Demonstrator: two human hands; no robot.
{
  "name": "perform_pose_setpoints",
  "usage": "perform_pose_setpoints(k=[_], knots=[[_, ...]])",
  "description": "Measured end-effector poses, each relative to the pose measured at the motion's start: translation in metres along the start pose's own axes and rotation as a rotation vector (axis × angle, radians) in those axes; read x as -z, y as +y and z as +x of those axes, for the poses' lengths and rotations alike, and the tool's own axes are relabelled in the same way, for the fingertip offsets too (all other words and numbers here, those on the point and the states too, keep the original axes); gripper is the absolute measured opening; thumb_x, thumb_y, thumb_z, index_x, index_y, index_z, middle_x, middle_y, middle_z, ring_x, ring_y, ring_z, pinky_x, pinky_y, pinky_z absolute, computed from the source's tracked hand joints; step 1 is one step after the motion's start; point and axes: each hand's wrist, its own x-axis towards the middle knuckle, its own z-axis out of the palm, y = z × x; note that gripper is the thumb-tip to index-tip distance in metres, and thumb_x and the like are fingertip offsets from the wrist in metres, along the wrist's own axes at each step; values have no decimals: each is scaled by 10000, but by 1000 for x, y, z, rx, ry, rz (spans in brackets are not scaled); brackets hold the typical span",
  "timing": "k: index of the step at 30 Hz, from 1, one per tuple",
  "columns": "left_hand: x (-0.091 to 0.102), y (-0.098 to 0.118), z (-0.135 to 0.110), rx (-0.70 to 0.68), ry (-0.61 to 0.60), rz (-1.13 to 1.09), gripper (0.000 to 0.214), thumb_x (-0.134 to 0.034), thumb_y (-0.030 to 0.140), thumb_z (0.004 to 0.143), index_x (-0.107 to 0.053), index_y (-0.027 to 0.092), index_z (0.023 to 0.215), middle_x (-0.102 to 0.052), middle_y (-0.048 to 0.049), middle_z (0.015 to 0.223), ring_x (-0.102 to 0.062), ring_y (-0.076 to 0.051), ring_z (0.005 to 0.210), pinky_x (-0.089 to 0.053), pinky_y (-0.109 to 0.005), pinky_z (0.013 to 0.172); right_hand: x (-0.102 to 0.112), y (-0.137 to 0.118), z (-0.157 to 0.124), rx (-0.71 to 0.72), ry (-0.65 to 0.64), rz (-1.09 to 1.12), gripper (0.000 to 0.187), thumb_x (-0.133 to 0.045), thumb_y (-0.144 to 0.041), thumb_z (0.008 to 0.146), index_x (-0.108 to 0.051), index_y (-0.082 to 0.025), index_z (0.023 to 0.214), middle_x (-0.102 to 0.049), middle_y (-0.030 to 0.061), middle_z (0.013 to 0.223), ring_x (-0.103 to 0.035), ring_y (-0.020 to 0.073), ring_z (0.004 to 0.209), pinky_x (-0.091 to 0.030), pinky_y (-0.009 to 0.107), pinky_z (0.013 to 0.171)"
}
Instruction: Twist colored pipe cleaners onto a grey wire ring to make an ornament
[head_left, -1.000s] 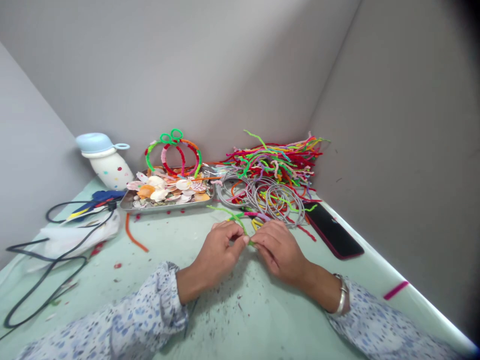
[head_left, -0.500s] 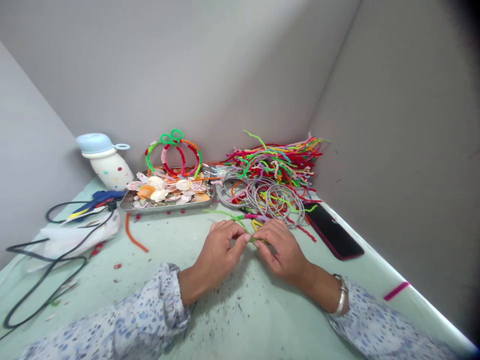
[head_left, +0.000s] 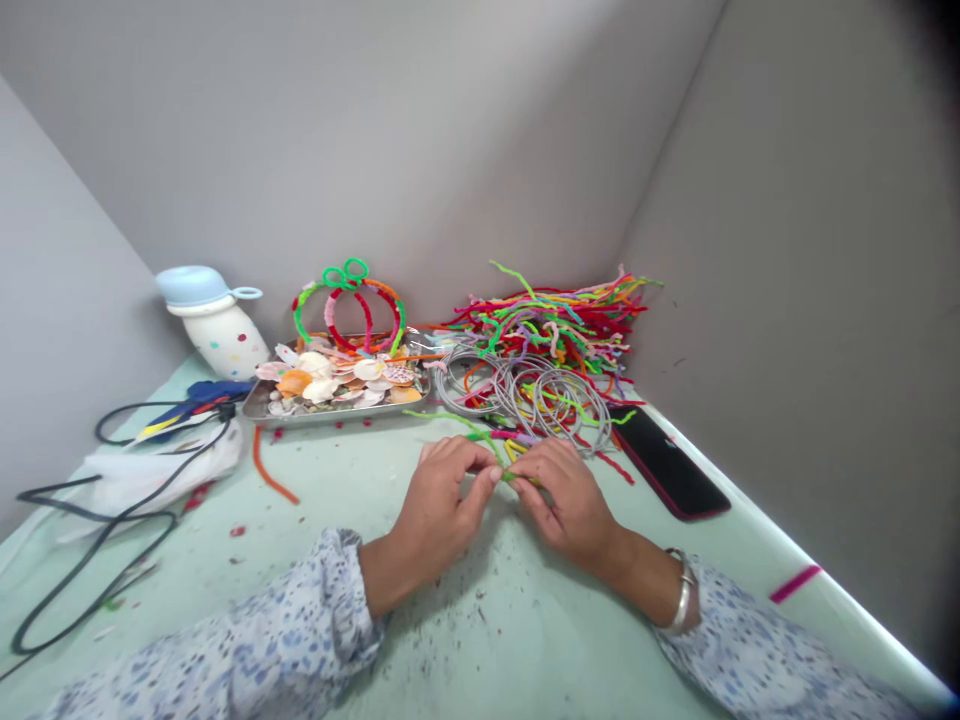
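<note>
Between my two hands is a green pipe cleaner (head_left: 508,476), pinched close to its middle part. My left hand (head_left: 448,500) has its thumb and forefinger closed on it. On the other side my right hand (head_left: 561,500) also pinches it, and the fingertips of both hands nearly meet. A light green tail of pipe cleaner rises behind the left fingers towards the upper left. Just beyond the hands lies a ring piece wrapped in purple and pink pipe cleaner (head_left: 517,437), partly hidden by my fingers. Short yellow pieces (head_left: 513,449) sit beside it.
Grey wire hoops (head_left: 574,410) lie behind my hands, before a heap of coloured pipe cleaners (head_left: 555,315). A metal tray (head_left: 337,416) of shells stands left, with wrapped headbands (head_left: 369,320). A phone (head_left: 671,460) is right; a bottle (head_left: 225,340) and black cable (head_left: 94,518) are left.
Both hands stay almost in place, still pinching the green pipe cleaner. More green shows between the fingertips, and the light green tail has shifted slightly. The whole view has moved a little.
</note>
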Motion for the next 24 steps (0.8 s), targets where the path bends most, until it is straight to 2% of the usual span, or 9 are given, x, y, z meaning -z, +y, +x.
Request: perform_pose_setpoints(k=[4, 13, 24], knots=[[-1, -2, -5, -123, 75, 16, 25, -556, 205, 883, -572, 193, 898, -624, -22, 867, -544, -190, 860, -375, -354, 827, 0, 1, -2, -22, 19, -10, 71, -498, -162, 902, -558, -189, 929, -612, 46, 808, -525, 200, 783, -392, 372, 734], [-2, -5, -2, -303, 155, 89, 79, -600, 161, 883, -632, 213, 933, -674, -13, 879, -586, -166, 856, -383, -341, 812, 1, 1, -1, -21, 31, -5, 83, -487, -159, 899, -556, -197, 926, -610, 42, 802, -525, 201, 782, -397, 376, 745], [-1, -7, 0, -410, 231, 135, 98, -636, 156, 862, -685, 212, 926, -691, -17, 845, -602, -145, 773, -392, -341, 765, 1, 0, -2, -11, 53, 12, 91, -504, -136, 888, -545, -202, 935, -602, 41, 805, -524, 202, 780, -398, 383, 734]])
